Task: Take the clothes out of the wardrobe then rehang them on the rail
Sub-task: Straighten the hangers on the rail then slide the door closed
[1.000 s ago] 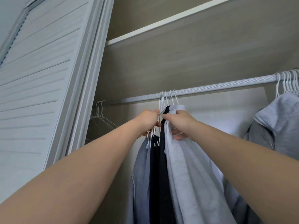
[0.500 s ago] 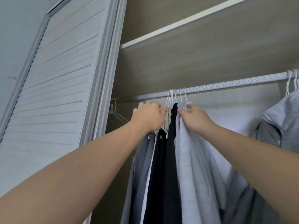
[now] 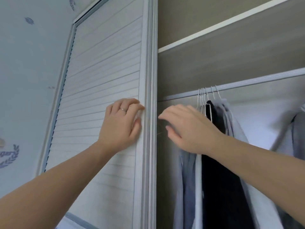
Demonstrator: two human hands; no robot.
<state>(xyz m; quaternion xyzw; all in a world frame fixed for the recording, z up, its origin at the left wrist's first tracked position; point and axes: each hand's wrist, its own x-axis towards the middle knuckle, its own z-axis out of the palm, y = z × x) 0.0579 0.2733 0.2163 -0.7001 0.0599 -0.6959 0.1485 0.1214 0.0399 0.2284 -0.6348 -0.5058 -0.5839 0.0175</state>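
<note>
Pale wallpaper (image 3: pixel 24 76) with faint blue motifs is filling the left of the view, and beside it a white louvred door (image 3: pixel 102 90) is standing with its ribbed edge frame running top to bottom. Right of that frame the wardrobe is showing a beige shelf (image 3: pixel 231 52) overhead and a grey rail (image 3: pixel 257 80) crossing beneath it.

Clothes (image 3: pixel 219 162) are hanging from the rail on a tight cluster of white hangers (image 3: pixel 206 96): a bluish shirt on the left, a dark garment in the middle, a light grey one to its right. Another grey garment (image 3: pixel 297 138) is hanging well apart at the right edge, blurred.

The left hand (image 3: pixel 121 124) is lying flat on the door, fingers spread loosely and their tips touching the edge frame; a ring is sitting on one finger, and the hand is gripping nothing. The right hand (image 3: pixel 188 128) is reaching inside the opening, open and empty, fingers curved and pointing left toward the frame. Its back is overlapping the clothes in the view, just below and left of the hanger hooks; whether it is brushing them cannot be told. The right forearm is crossing in front of the dark garment.
</note>
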